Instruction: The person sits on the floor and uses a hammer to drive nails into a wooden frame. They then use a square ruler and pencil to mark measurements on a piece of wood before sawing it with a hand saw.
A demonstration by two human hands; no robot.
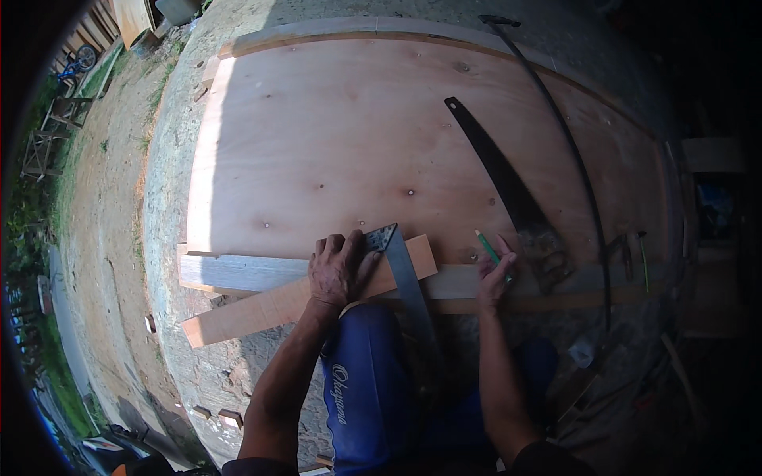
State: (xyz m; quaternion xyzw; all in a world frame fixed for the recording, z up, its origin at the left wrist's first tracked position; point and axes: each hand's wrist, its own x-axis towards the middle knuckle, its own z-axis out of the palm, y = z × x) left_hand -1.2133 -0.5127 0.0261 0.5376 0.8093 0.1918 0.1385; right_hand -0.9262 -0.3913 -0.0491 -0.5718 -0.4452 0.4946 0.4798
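Observation:
A short wooden board [246, 317] slants across the near edge of a large plywood panel [341, 119], close to my knee. On the board's far edge sits the stock of a try square [409, 278], its dark blade lying across the wood toward me. My left hand [337, 270] presses over the board, with fingertips and thumb gripping the square's stock. To the right, apart from the board, my right hand [498, 274] holds a green pencil [487, 247] between its fingers, point upward and away from me.
A handsaw [500, 174] lies on the panel right of centre. Beside it a black cable or hose [579, 151] curves toward me. A hammer [623, 252] rests at the right end. Pale timber [238, 271] runs along the near edge. Wood scraps [230, 418] lie on the ground.

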